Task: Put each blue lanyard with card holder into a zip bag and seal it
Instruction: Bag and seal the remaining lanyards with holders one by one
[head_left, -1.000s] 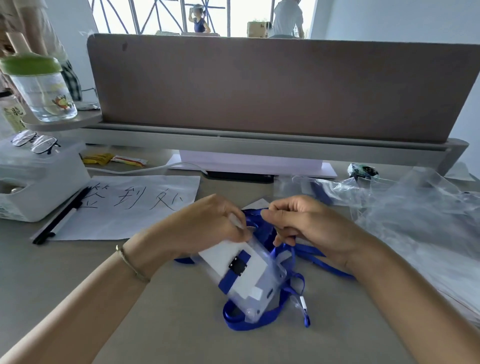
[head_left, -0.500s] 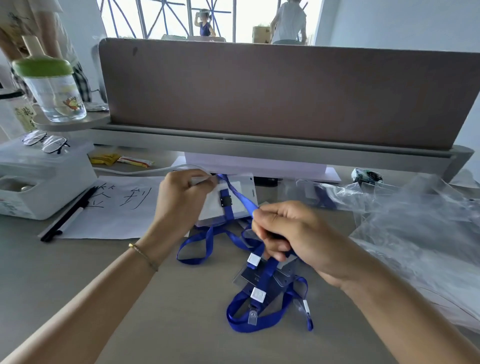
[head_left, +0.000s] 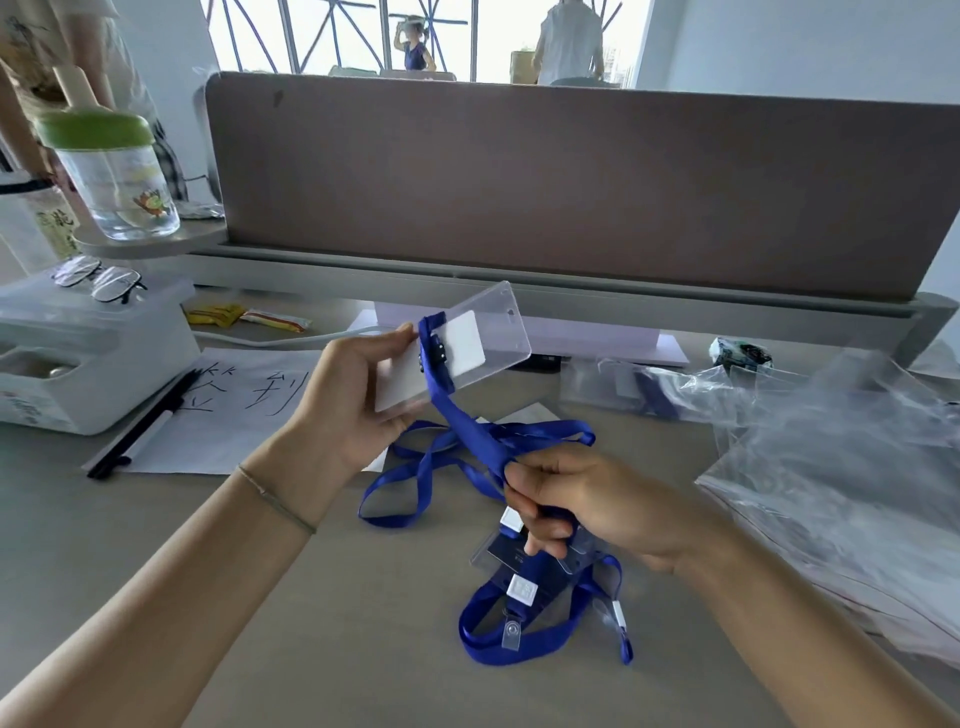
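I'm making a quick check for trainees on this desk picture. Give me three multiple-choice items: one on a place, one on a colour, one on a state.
1. Where do the glasses lie?
A. on the white box
B. on the paper
C. on the bags

2. What colour is the cup lid?
A. red
B. green
C. black

3. The card holder in the left hand is:
A. bagged
B. flat on the desk
C. held up

Key: A, they rest on the white box; B, the lid is green; C, it is off the desk, unbagged.

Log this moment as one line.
left hand holds card holder | right hand pinches lanyard | nothing bagged yet
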